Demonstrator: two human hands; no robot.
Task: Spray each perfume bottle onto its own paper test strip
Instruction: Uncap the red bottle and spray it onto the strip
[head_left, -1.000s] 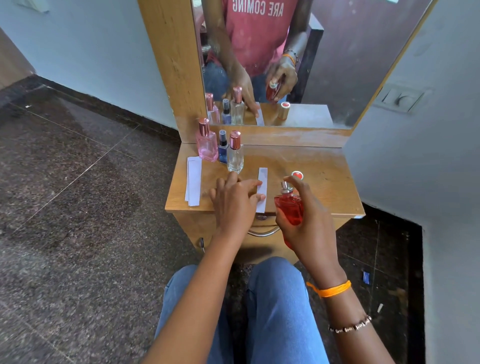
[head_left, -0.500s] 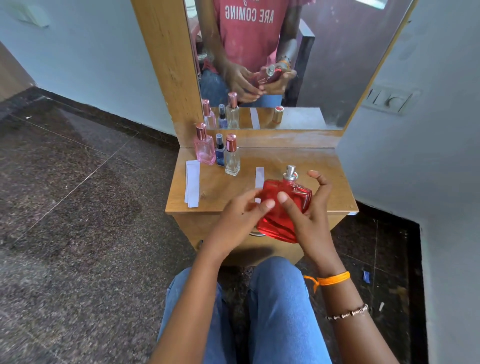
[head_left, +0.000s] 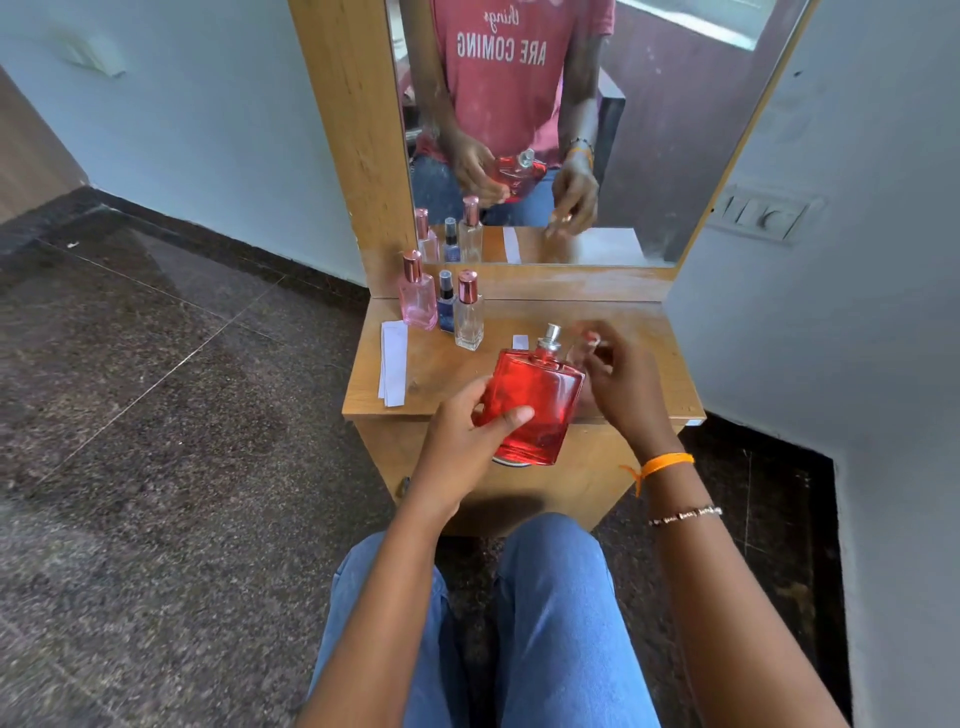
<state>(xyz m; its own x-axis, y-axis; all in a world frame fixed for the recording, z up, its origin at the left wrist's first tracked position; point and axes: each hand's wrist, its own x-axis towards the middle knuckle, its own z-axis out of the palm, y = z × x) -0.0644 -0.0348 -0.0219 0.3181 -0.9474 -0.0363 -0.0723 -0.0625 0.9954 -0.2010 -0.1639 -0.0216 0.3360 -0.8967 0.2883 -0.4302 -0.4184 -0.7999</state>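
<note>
My left hand (head_left: 467, 441) grips the large red perfume bottle (head_left: 535, 400) by its lower left side and holds it over the table's front edge, silver nozzle bare and pointing up. My right hand (head_left: 618, 384) is just right of the nozzle, its blurred fingers curled around the red-and-white bottle cap (head_left: 589, 340). One paper test strip (head_left: 520, 341) lies on the table, mostly hidden behind the bottle. A stack of spare strips (head_left: 393, 364) lies at the table's left.
A pink bottle (head_left: 417, 296), a small blue bottle (head_left: 447, 304) and a clear bottle (head_left: 468, 317) stand capped at the back left of the small wooden table (head_left: 660, 364). A mirror (head_left: 649, 130) rises behind it; a wall is close on the right.
The red bottle passed from my right hand to my left hand. My right hand then moved back to the cap on the table.
</note>
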